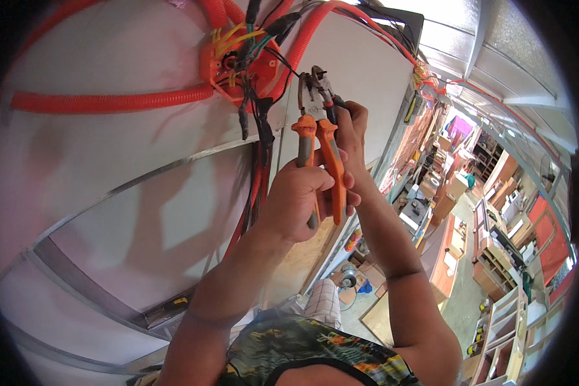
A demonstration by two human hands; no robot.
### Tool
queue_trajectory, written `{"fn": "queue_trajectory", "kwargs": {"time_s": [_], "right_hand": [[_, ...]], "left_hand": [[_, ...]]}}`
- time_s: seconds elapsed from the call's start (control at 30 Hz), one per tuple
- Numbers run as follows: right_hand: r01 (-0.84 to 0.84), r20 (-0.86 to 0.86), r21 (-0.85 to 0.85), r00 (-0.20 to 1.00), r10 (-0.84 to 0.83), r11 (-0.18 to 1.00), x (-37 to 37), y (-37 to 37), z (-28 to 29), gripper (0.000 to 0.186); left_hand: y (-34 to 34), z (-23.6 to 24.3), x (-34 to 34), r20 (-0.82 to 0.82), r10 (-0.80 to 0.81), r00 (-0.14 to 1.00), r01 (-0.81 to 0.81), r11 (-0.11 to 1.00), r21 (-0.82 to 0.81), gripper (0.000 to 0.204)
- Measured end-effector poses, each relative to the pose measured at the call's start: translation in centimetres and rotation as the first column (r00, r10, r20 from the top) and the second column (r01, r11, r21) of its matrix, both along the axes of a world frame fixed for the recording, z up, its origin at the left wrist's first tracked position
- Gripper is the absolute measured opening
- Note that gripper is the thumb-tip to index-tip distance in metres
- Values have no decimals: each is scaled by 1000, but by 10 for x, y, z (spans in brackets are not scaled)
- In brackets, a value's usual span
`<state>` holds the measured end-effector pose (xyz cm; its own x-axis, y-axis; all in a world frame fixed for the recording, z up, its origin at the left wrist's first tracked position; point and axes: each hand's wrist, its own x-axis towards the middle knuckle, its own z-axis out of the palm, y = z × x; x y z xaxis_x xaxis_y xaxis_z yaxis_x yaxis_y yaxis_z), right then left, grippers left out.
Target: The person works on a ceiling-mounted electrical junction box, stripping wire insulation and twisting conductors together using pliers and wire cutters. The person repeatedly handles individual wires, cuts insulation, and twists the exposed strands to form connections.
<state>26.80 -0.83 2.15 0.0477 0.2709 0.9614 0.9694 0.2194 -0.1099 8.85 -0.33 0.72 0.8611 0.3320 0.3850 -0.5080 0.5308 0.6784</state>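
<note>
The white wall panel (157,51) stood behind and left of both grips. Red corrugated conduit (116,101) crossed it, already run to the orange junction box (262,67), up and left of the grips; the box had no cover on. Below it, the left hand (302,199) had its grip wrapped round orange-handled pliers (330,161). Just above and beyond, the right hand (352,132) had its grip closed on a smaller red-and-black-handled tool (329,100); whether either tool bit a wire, I could not tell. Black-wrapped bundles (264,125) left of the grips looked finished, while bare-ended-looking yellow wires (228,42), farther up-left, seemed left to do.
</note>
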Motion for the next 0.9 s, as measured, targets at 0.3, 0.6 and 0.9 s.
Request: {"fn": "queue_trajectory", "kwargs": {"time_s": [0.3,0.6,0.9], "right_hand": [[79,-97,-7,992,-80,997,1,23,-9,43],[11,-245,48,969,1,999,-11,22,-3,38],[260,-57,96,965,-256,961,-28,20,-22,36]], "left_hand": [[-13,11,4,-16,18,1000,-20,989,-148,36],[-14,12,11,51,-60,997,71,966,-249,42],[-18,-1,29,281,-158,947,217,957,-194,45]]}}
